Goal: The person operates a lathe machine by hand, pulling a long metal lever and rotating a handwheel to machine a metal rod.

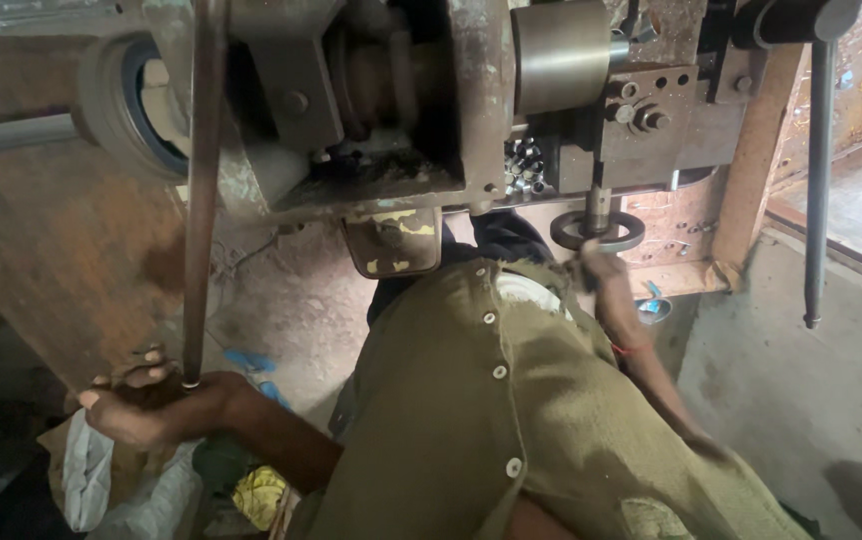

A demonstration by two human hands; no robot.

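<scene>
Shirt (541, 410): olive-green coarse cloth, buttoned down the front.
Buttons (499, 371): small, pale, in a slanting row.
Wrist thread (629, 350): thin red band on the right wrist.
Forearms: bare, sleeves out of sight.

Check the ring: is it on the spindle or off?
On: the ring encircles the spindle, right hand touching it.

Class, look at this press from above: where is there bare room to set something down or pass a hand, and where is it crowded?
Bare concrete floor lies right of the right hand, below the hanging lever. Dusty ground between the left hand and the olive shirt is partly free. It is crowded at the ring under the punch, and among the bags bottom left.
</scene>
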